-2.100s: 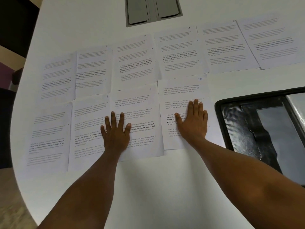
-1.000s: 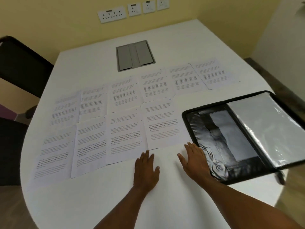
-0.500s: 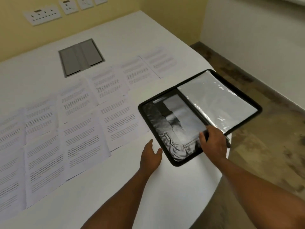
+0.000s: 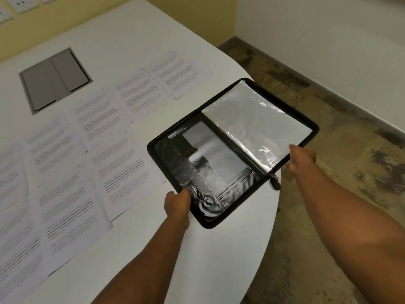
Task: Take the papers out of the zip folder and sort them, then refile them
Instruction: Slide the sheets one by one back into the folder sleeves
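Note:
The black zip folder (image 4: 219, 172) lies open at the table's right edge, its right half with clear plastic sleeves (image 4: 256, 126) hanging past the rim. My left hand (image 4: 177, 204) grips the folder's near left corner. My right hand (image 4: 301, 160) grips the near edge of the right half, close to the zipper pull (image 4: 275, 183). Several printed papers (image 4: 118, 170) lie spread in two rows on the white table (image 4: 219, 260), left of the folder.
A grey hatch cover (image 4: 54, 79) is set into the tabletop at the back left. Wall sockets (image 4: 22, 3) show on the yellow wall. The table's curved right edge drops to a mottled brown floor (image 4: 350, 205) beside a white wall.
Both hands left the papers and the bare tabletop and moved right to the folder. The left hand now grips its corner, and the right hand has shifted to the right half's edge.

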Available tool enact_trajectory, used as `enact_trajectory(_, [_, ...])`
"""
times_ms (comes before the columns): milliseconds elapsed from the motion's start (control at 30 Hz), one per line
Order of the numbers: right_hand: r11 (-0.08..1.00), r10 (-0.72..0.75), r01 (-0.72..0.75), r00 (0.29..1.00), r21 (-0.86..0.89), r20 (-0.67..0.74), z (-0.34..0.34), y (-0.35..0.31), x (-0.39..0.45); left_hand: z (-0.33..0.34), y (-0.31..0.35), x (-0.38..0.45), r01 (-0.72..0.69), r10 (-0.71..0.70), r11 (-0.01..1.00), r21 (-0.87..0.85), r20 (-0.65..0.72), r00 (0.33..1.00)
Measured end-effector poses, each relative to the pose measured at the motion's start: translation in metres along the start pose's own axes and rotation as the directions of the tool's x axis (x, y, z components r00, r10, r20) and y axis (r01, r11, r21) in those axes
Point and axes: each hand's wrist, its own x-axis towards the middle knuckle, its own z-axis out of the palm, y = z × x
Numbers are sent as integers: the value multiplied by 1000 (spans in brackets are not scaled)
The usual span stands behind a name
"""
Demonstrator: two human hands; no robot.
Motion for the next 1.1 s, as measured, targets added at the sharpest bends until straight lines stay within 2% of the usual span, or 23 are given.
enact_trajectory(267, [982, 147, -162, 979, 97, 142, -6, -6, 28, 6, 8, 19, 143, -146, 966, -213, 5, 989])
enact_trajectory(367, [958, 113, -161, 972, 235, 207, -10, -8, 21, 6, 7, 21, 54, -54, 979, -194, 8, 999])
enact_trajectory(433, [938, 88, -155, 972, 311, 217, -16, -11, 9, 5, 10, 16, -11, 24, 977, -213, 58, 998])
enact_trajectory(500, [912, 73, -159, 970, 378, 231, -25, -12, -5, 4, 16, 9, -19, 48, 960, -279, 97, 994])
enact_trajectory(600, [884, 87, -182, 969, 431, 231, -42, -2, -17, -5, 21, 0, -50, 81, 944, -326, 82, 993])
enact_trajectory(833, [838, 165, -263, 957, 478, 238, -72, 39, -81, -76, 2, -19, -124, 166, 915, -385, 78, 983])
enact_trajectory(1100, [849, 256, -374, 908, 372, 331, -66, 132, -190, -201, -93, -20, -93, 66, 920, -380, -85, 994])
